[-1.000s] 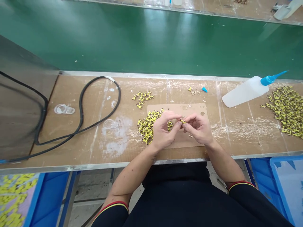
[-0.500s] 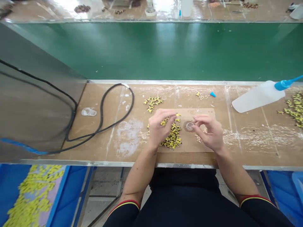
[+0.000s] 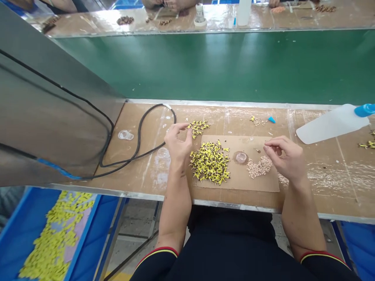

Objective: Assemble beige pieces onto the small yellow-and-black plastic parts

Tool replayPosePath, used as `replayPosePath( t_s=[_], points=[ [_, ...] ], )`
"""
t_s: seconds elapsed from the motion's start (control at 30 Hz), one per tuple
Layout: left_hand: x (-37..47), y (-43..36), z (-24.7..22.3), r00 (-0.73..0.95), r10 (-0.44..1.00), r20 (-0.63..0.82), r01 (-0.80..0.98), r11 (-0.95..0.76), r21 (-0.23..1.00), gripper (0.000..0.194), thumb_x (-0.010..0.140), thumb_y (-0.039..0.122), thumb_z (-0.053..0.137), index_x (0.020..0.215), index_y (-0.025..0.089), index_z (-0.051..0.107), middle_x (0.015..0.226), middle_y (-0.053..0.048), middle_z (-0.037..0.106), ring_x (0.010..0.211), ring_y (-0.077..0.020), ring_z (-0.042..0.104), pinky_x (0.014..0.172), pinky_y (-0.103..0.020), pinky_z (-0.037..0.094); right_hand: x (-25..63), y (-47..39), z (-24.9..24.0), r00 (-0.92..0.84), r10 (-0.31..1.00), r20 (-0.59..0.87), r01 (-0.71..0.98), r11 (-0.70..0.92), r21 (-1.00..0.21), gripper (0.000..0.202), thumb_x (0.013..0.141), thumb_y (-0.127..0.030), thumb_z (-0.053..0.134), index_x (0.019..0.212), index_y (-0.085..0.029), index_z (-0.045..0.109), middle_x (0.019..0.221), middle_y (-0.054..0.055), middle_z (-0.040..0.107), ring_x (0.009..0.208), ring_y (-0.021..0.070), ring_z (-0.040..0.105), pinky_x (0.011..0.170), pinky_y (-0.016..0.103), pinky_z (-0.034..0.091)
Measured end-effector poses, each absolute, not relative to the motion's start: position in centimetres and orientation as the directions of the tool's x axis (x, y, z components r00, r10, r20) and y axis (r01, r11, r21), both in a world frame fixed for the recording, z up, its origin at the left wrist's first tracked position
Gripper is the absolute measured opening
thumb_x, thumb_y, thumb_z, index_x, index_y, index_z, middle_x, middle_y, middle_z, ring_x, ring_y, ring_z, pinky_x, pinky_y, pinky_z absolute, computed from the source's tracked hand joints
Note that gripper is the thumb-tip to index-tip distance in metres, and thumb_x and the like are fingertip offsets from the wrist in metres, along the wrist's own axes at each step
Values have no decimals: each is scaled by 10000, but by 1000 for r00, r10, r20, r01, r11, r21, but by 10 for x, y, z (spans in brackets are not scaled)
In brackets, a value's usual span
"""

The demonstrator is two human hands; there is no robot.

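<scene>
My left hand (image 3: 178,143) is at the left edge of a small group of yellow figures (image 3: 199,127), thumb and index finger curved closely around a small yellow piece at the tips. A larger heap of yellow-and-black figures (image 3: 210,162) covers the left part of a cardboard sheet (image 3: 234,183). My right hand (image 3: 286,158) hovers over the sheet's right edge, its thumb and fingertips pinched; whatever they hold is too small to make out. Below and left of it lie tiny pale pink pieces (image 3: 259,167). A small round clear dish (image 3: 240,157) sits between the two heaps.
A white bottle with blue cap (image 3: 332,124) lies at right. A blue cone tip (image 3: 272,120) lies behind the sheet. A black cable (image 3: 139,136) loops at left beside a metal panel (image 3: 58,117). Beyond the green belt (image 3: 205,66), other people's hands (image 3: 174,4) show. A blue bin (image 3: 88,238) stands below.
My left hand has moved left from above the large heap to the small group. My right hand has moved right, away from the round dish. The camera view has shifted slightly.
</scene>
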State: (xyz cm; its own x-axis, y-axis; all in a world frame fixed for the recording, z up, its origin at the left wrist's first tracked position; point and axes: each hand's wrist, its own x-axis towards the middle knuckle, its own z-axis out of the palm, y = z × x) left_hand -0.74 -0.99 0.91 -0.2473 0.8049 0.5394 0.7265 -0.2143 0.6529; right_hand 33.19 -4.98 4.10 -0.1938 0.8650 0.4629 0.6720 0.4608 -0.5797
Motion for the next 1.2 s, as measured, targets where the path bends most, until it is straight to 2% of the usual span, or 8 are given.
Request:
replayPosePath(
  t_s=[0.17, 0.27, 0.37, 0.63, 0.8, 0.93, 1.03, 1.2],
  points=[
    [14, -24, 21, 297, 892, 340, 697, -446, 562, 191, 904, 282, 646, 1061, 215, 733, 1049, -71, 756, 1021, -242, 677, 959, -434, 505, 365, -44, 35, -427, 901, -71, 784, 330, -526, 109, 898, -320, 670, 904, -237, 739, 926, 61, 744, 817, 242, 702, 728, 382, 535],
    [27, -26, 16, 392, 907, 150, 762, -412, 499, 265, 936, 302, 610, 1166, 218, 713, 1153, -101, 729, 1125, -287, 637, 1020, -496, 458, 364, -43, 32, -508, 838, -197, 763, 332, -554, 95, 856, -286, 700, 928, -244, 744, 953, 59, 745, 897, 259, 707, 800, 402, 546],
    [33, -26, 9, 395, 917, 54, 785, -368, 498, 271, 967, 283, 538, 1164, 205, 706, 1185, -112, 712, 1146, -293, 622, 1021, -493, 450, 359, -42, 33, -514, 826, -231, 768, 324, -552, 76, 853, -248, 694, 902, -242, 752, 962, 60, 734, 921, 261, 701, 814, 404, 540],
    [36, -27, 13, 402, 915, 33, 766, -356, 535, 181, 899, 208, 565, 954, 225, 736, 1012, -67, 757, 1074, -290, 655, 968, -484, 425, 354, -42, 31, -501, 830, -245, 797, 331, -505, 186, 872, -116, 613, 782, -219, 739, 908, 51, 729, 838, 219, 690, 762, 351, 506],
    [39, -26, 14, 382, 922, 68, 752, -353, 556, 219, 946, 314, 566, 807, 212, 700, 886, -57, 755, 941, -267, 669, 895, -436, 437, 354, -41, 36, -517, 822, -240, 775, 330, -538, 144, 897, -155, 609, 818, -215, 713, 900, 50, 727, 816, 210, 684, 753, 340, 506],
    [45, -21, 9, 235, 958, 165, 761, -287, 582, 255, 989, 264, 473, 924, 195, 710, 918, -82, 747, 914, -256, 670, 850, -405, 457, 356, -42, 41, -502, 840, -207, 762, 316, -564, 60, 890, -205, 650, 877, -216, 707, 913, 52, 741, 826, 220, 687, 748, 345, 507],
    [50, -17, 3, 185, 967, 174, 793, -252, 555, 194, 948, 295, 570, 994, 196, 730, 971, -99, 732, 972, -285, 660, 884, -436, 456, 357, -42, 41, -491, 850, -189, 766, 318, -558, 58, 884, -230, 666, 870, -223, 721, 906, 50, 739, 825, 223, 685, 750, 351, 500],
    [57, -17, -3, 217, 968, 129, 839, -252, 482, 115, 880, 302, 670, 881, 230, 760, 967, -96, 713, 996, -317, 624, 875, -470, 439, 360, -42, 39, -477, 855, -202, 776, 302, -553, 103, 890, -246, 663, 817, -214, 728, 856, 46, 706, 740, 192, 651, 693, 326, 475]
  ],
)
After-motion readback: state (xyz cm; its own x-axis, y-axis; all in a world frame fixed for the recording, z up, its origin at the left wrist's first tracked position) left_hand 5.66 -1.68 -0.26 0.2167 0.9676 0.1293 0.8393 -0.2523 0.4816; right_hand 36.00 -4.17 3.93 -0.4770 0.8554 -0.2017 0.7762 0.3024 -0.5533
